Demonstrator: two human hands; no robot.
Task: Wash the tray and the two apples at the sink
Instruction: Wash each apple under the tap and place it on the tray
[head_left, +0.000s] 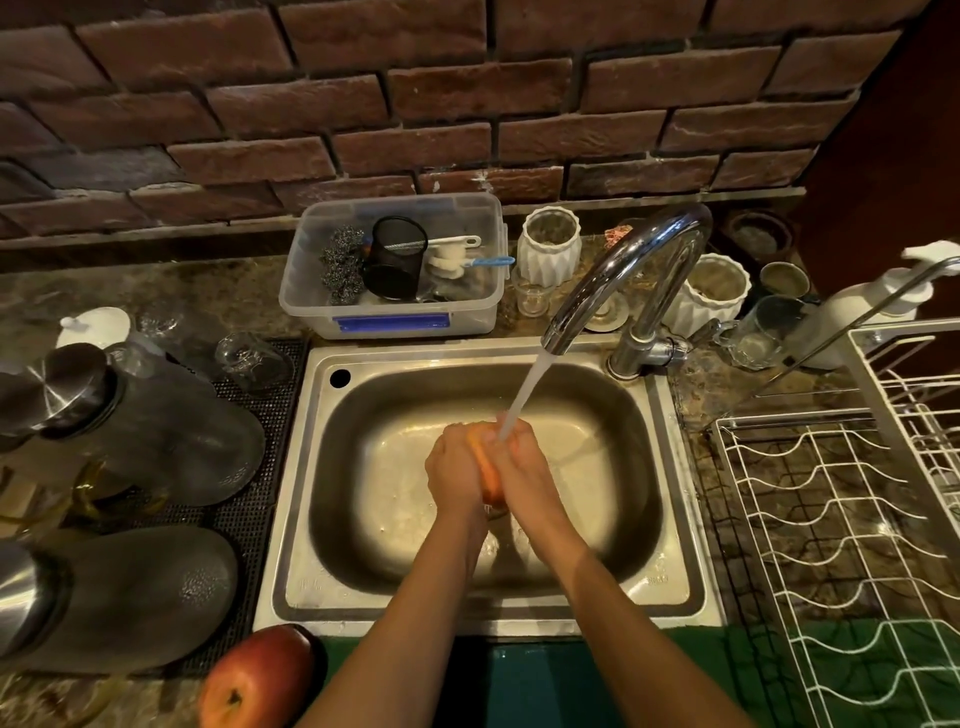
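Observation:
Over the steel sink (670, 467), my left hand (456, 470) and my right hand (519, 462) both clasp one orange-red apple (487, 470), which shows only as a strip between the palms. Water runs from the chrome tap (623, 270) onto my right hand and the apple. A second apple (257, 678), red and yellow, lies on the counter at the sink's front left corner, stem side towards me. No tray is plainly visible.
A white wire dish rack (852, 525) fills the right side. Glass jars with metal lids (130, 431) lie on a black mat to the left. Behind the sink stand a clear tub of scourers and brushes (395, 265), white ribbed jars (549, 244) and glasses.

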